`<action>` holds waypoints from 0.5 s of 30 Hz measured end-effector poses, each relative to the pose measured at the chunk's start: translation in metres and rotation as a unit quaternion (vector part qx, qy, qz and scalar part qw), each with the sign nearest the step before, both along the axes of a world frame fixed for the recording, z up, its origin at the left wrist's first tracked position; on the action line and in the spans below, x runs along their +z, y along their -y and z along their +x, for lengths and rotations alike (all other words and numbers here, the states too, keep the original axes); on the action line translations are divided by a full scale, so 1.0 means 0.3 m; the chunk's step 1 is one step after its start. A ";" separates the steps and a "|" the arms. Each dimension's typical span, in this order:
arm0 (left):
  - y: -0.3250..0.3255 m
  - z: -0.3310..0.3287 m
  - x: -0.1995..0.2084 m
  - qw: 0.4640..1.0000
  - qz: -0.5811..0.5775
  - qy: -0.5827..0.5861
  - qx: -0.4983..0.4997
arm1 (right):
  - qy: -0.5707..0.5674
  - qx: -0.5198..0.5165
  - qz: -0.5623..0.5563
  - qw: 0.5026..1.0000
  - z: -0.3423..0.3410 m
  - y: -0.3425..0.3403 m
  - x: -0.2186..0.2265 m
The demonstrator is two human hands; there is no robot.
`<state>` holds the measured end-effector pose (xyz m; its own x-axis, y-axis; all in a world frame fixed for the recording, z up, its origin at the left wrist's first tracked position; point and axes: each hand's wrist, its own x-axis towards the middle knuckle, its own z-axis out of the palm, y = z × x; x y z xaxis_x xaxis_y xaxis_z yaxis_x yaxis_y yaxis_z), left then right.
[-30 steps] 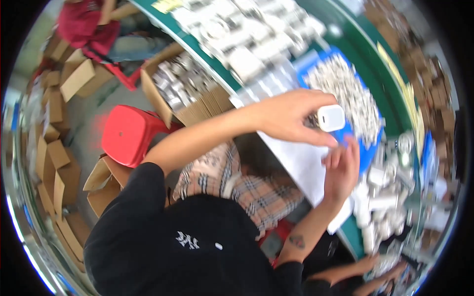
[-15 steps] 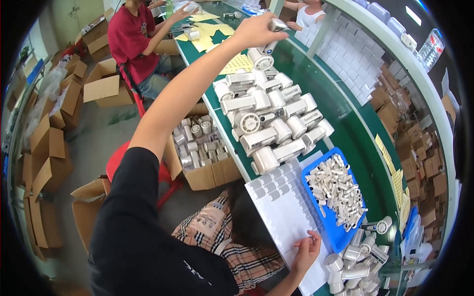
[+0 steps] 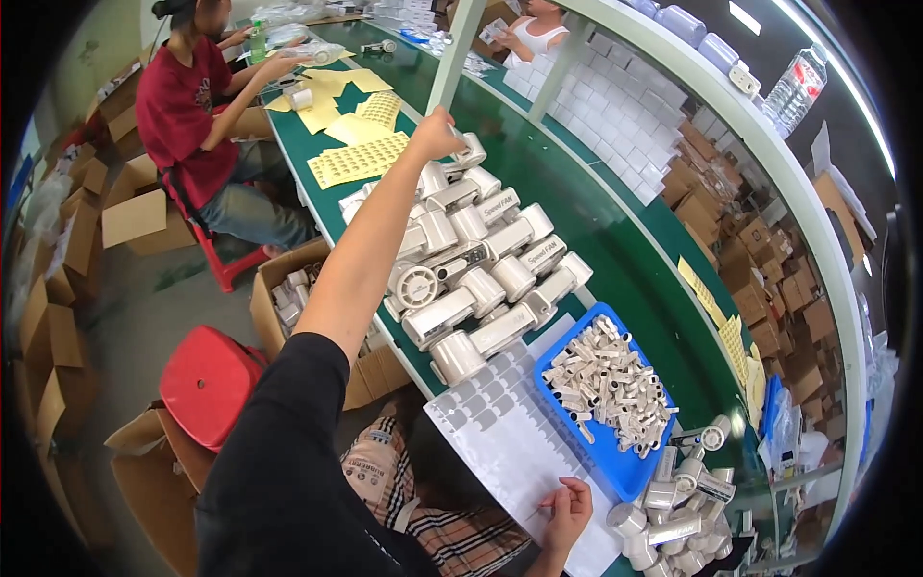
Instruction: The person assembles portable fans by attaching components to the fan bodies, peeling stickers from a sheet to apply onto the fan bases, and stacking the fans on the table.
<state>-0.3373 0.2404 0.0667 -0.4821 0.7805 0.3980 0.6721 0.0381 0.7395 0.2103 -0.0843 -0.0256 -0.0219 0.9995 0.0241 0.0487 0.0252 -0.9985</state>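
Note:
My left hand (image 3: 437, 135) reaches across to the far end of a pile of white handheld fans (image 3: 512, 274). Its fingers are closed on one white fan (image 3: 469, 149), which is at the top of the pile; the hand partly hides it. My right hand (image 3: 569, 512) rests over a white sheet with grey shapes (image 3: 505, 438) near the front edge of the table. Its fingers are loosely bent, the thumb apart, and nothing shows in them. Right of the sheet stands a blue tray (image 3: 625, 471) full of small white parts (image 3: 615, 385).
More white fans (image 3: 678, 529) lie heaped at the near right. Yellow sticker sheets (image 3: 361, 162) lie beyond the pile, where a person in red (image 3: 187, 106) sits working. A metal frame post (image 3: 457, 58) rises beside the green bench. Left are a red stool (image 3: 207, 385) and open cartons (image 3: 159, 471).
My left hand has come down with the fan from above to the far end of the pile. The whole view has shifted, and my right hand stays over the sheet.

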 end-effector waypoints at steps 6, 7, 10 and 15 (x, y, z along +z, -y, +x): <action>-0.047 -0.052 -0.049 0.996 -0.091 -0.021 0.000 | -0.019 0.002 -0.022 1.000 0.008 0.012 0.000; -0.083 -0.065 -0.070 0.991 -0.127 -0.033 -0.011 | -0.020 -0.006 -0.017 1.000 0.008 0.019 0.000; -0.196 -0.179 -0.214 0.971 -0.092 -0.205 -0.086 | 0.016 -0.023 -0.045 0.999 0.008 0.020 0.011; -0.284 -0.635 -0.332 0.947 -0.080 -0.230 -0.208 | -0.053 0.042 -0.062 0.996 -0.010 -0.021 0.023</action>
